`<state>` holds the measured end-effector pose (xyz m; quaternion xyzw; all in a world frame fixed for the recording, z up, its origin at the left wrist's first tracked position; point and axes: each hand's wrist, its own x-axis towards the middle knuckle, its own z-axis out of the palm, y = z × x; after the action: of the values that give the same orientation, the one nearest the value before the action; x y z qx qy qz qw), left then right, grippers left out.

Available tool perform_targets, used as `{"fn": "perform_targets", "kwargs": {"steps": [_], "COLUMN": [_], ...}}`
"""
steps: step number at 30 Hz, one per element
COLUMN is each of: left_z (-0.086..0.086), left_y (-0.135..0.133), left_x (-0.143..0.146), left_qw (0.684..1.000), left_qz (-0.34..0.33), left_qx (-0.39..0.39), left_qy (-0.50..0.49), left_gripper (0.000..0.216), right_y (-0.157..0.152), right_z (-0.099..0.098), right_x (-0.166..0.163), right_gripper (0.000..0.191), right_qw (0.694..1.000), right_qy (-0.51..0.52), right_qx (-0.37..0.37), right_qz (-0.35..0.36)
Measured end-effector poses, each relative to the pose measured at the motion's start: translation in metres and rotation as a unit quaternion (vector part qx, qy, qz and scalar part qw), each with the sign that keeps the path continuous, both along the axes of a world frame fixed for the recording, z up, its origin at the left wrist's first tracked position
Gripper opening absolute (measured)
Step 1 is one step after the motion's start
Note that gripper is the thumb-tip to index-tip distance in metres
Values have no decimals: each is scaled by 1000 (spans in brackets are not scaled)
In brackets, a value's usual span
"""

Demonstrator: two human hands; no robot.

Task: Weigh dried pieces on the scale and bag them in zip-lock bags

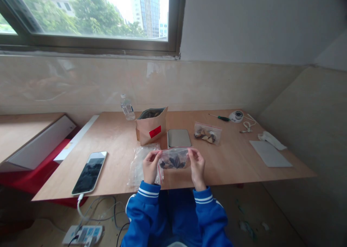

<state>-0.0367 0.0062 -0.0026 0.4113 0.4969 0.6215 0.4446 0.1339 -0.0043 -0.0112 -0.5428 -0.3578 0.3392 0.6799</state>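
Note:
Between my two hands a clear zip bag point(174, 160) with dark dried pieces inside is held up at the table's front edge. My left hand point(150, 164) pinches its left upper corner, and my right hand point(197, 165) pinches the right one. Behind the bag lies a flat scale point(179, 137), its near edge partly hidden. A brown paper pouch point(148, 128) with a red label stands with its mouth open, left of the scale. Under and beside my left hand are several clear plastic bags point(137, 169). Another zip bag point(207, 134), with pale and dark pieces, rests right of the scale.
A phone point(90, 173) with a cable lies at the left front edge, above a power strip point(83, 235). A water bottle point(127, 108) stands at the back. To the right are a screwdriver point(222, 118), a white camera point(236, 116), and a white sheet point(269, 154).

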Motion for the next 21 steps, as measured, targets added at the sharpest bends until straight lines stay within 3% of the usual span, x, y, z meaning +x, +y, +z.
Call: {"fn": "perform_targets", "kwargs": {"steps": [7,15,21], "left_z": [16,26,31], "left_y": [-4,-3,-3], "left_x": [-4,5,7], "left_qw": [991,999,998], "left_qz": [44,-25,-61], "left_qx": [-2,13,13], "left_qy": [126,25,0], "left_gripper": [26,33,29], "right_y": [0,-4,-4], "right_z": [5,13,17], "right_x": [4,-7,-8], "right_gripper": [26,26,28], "right_qw": [999,997,999], "right_qy": [-16,1,-7], "right_qx": [21,25,20], "right_qz": [23,78,44]}}
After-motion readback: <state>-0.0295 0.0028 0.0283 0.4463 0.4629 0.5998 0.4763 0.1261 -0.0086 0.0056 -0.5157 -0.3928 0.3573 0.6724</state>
